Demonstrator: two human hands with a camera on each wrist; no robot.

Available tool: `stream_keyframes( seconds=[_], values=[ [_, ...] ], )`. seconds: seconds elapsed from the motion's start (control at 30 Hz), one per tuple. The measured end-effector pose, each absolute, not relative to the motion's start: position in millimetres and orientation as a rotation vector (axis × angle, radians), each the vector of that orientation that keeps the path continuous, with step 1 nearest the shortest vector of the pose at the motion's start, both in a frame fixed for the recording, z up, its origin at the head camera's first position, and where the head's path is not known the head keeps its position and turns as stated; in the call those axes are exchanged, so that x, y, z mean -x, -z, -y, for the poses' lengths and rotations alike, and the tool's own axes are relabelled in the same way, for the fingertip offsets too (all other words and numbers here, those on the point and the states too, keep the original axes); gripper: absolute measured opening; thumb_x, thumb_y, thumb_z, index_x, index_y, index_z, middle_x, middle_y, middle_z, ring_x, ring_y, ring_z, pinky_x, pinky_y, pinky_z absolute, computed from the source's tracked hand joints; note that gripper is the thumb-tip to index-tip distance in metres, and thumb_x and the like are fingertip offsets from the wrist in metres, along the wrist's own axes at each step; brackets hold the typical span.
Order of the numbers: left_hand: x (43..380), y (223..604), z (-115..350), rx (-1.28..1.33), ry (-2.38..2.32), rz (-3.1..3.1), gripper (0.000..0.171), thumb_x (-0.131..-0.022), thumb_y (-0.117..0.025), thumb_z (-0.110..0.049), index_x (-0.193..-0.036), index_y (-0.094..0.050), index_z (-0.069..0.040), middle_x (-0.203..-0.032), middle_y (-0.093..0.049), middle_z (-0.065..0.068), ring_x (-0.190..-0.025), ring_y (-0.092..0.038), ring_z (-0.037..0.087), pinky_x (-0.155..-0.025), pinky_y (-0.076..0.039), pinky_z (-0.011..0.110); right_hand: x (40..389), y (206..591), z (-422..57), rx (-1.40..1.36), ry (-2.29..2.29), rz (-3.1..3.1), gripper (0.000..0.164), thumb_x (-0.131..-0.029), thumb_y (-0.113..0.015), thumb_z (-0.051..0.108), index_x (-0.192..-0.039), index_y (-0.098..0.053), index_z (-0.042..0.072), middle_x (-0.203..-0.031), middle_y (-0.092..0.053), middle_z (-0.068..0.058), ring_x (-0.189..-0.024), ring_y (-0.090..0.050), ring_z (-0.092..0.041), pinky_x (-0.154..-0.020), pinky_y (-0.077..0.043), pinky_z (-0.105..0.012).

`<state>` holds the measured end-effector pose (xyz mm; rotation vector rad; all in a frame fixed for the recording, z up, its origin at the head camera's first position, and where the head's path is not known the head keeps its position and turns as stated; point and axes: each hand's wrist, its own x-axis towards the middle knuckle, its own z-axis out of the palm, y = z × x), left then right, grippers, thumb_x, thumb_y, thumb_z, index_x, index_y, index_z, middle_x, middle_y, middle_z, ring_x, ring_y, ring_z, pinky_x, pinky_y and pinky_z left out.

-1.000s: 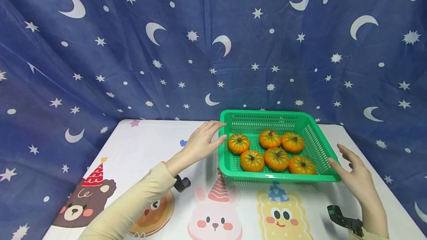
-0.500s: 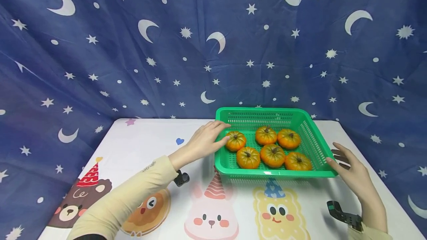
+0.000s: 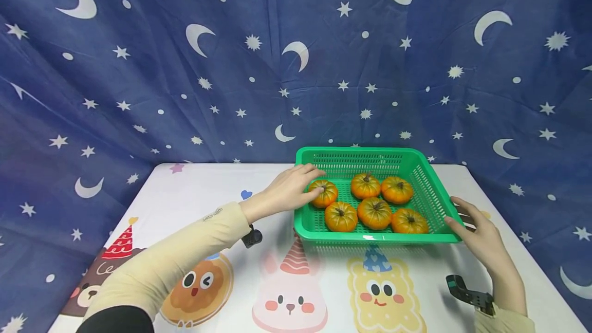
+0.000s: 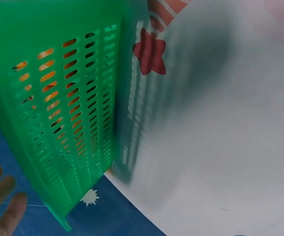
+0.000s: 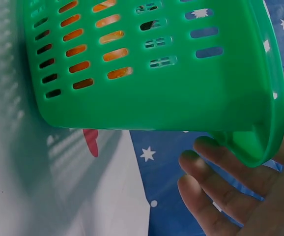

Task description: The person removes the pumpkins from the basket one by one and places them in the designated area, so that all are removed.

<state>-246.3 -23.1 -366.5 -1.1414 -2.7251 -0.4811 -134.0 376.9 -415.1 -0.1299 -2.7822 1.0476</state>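
A green plastic basket (image 3: 370, 238) with slotted walls stands on the table and holds several small orange pumpkins (image 3: 374, 213). My left hand (image 3: 291, 188) reaches over the basket's left rim, its fingers extended and slightly bent. Thumb and fingertips hover above or beside the leftmost pumpkin (image 3: 326, 198); contact cannot be made out. At the right end, my right hand (image 3: 483, 238) stands around the rim with its thumb over the edge. In the right wrist view, loosely bent fingers (image 5: 201, 172) lie outside and below the rim, not wrapped tightly.
A white tablecloth (image 3: 199, 181) with cartoon animals covers the table. Close behind the basket hangs a blue curtain (image 3: 231, 66) with moons and stars. Each wrist wears a small black camera mount (image 3: 469, 292).
My left hand has moved right, over the rim and nearer the leftmost pumpkin. My right hand has come closer to the right rim. The head view has shifted slightly.
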Motion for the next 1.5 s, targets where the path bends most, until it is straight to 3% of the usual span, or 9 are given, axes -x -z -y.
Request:
stream_keyframes(
  seconds=[0.17, 0.23, 0.37, 0.47, 0.53, 0.7, 0.8, 1.17, 1.5],
  values=[
    [252, 364, 19, 1.178, 0.434, 2.763, 0.041, -0.095, -0.056, -0.033, -0.132, -0.058, -0.016, -0.129, -0.059, 0.004, -0.113, -0.058, 0.022, -0.09, -0.052, 0.038, 133, 416, -377, 0.144, -1.081, 2.788, 0.062, -0.097, -0.054, 0.032, -0.149, -0.032, 0.004, -0.136, -0.046, -0.035, -0.118, -0.047, -0.05, -0.087, -0.045, -0.056],
    [254, 363, 18, 1.19, 0.427, 2.777, 0.04, -0.095, -0.056, -0.032, -0.132, -0.058, -0.017, -0.129, -0.059, 0.004, -0.114, -0.058, 0.021, -0.088, -0.052, 0.038, 133, 416, -377, 0.15, -1.096, 2.791, 0.063, -0.097, -0.055, 0.032, -0.149, -0.032, 0.004, -0.137, -0.045, -0.035, -0.118, -0.047, -0.051, -0.086, -0.046, -0.057],
    [259, 359, 14, 1.222, 0.413, 2.803, 0.04, -0.095, -0.056, -0.031, -0.132, -0.057, -0.018, -0.128, -0.059, 0.003, -0.113, -0.058, 0.021, -0.087, -0.052, 0.037, 131, 415, -378, 0.158, -1.106, 2.784, 0.063, -0.096, -0.057, 0.031, -0.148, -0.033, 0.003, -0.136, -0.045, -0.034, -0.115, -0.049, -0.051, -0.076, -0.052, -0.031],
    [262, 357, 11, 1.254, 0.387, 2.828, 0.04, -0.095, -0.056, -0.031, -0.134, -0.056, -0.019, -0.128, -0.058, 0.002, -0.114, -0.058, 0.02, -0.088, -0.052, 0.036, 130, 414, -379, 0.171, -1.105, 2.779, 0.063, -0.096, -0.058, 0.03, -0.147, -0.035, 0.002, -0.136, -0.045, -0.03, -0.112, -0.051, -0.046, -0.066, -0.041, -0.011],
    [265, 356, 9, 1.27, 0.348, 2.848, 0.041, -0.095, -0.055, -0.032, -0.134, -0.056, -0.02, -0.128, -0.058, 0.001, -0.115, -0.058, 0.019, -0.088, -0.052, 0.035, 129, 414, -379, 0.18, -1.114, 2.776, 0.063, -0.095, -0.058, 0.031, -0.146, -0.036, 0.002, -0.135, -0.043, -0.028, -0.109, -0.053, -0.037, -0.065, -0.04, -0.009],
    [272, 357, 5, 1.33, 0.303, 2.878, 0.04, -0.095, -0.055, -0.031, -0.133, -0.056, -0.019, -0.127, -0.059, 0.003, -0.111, -0.058, 0.018, -0.087, -0.052, 0.034, 129, 412, -379, 0.198, -1.121, 2.772, 0.062, -0.095, -0.059, 0.032, -0.145, -0.038, 0.002, -0.136, -0.043, -0.024, -0.095, -0.045, 0.009, -0.066, -0.042, -0.01],
    [277, 359, 3, 1.37, 0.293, 2.899, 0.04, -0.095, -0.056, -0.029, -0.133, -0.057, -0.018, -0.127, -0.059, 0.005, -0.111, -0.058, 0.018, -0.088, -0.051, 0.034, 130, 412, -379, 0.198, -1.131, 2.762, 0.062, -0.094, -0.06, 0.032, -0.145, -0.039, 0.002, -0.134, -0.046, -0.024, -0.089, -0.037, 0.02, -0.067, -0.042, -0.009],
    [290, 367, -4, 1.402, 0.149, 2.979, 0.042, -0.092, -0.063, -0.029, -0.132, -0.057, -0.019, -0.127, -0.058, 0.005, -0.11, -0.058, 0.018, -0.089, -0.05, 0.034, 131, 413, -381, 0.237, -1.22, 2.758, 0.062, -0.094, -0.06, 0.031, -0.146, -0.039, 0.005, -0.131, -0.047, -0.012, -0.092, -0.042, 0.014, -0.071, -0.04, -0.012],
    [297, 376, -10, 1.388, 0.077, 3.104, 0.058, -0.088, -0.067, -0.035, -0.141, -0.048, -0.022, -0.146, -0.045, 0.008, -0.132, -0.047, 0.026, -0.1, -0.047, 0.042, 126, 415, -385, 0.195, -1.258, 2.732, 0.057, -0.095, -0.059, 0.022, -0.144, -0.04, 0.0, -0.124, -0.049, 0.005, -0.088, -0.048, 0.011, -0.069, -0.042, -0.01]
  ],
)
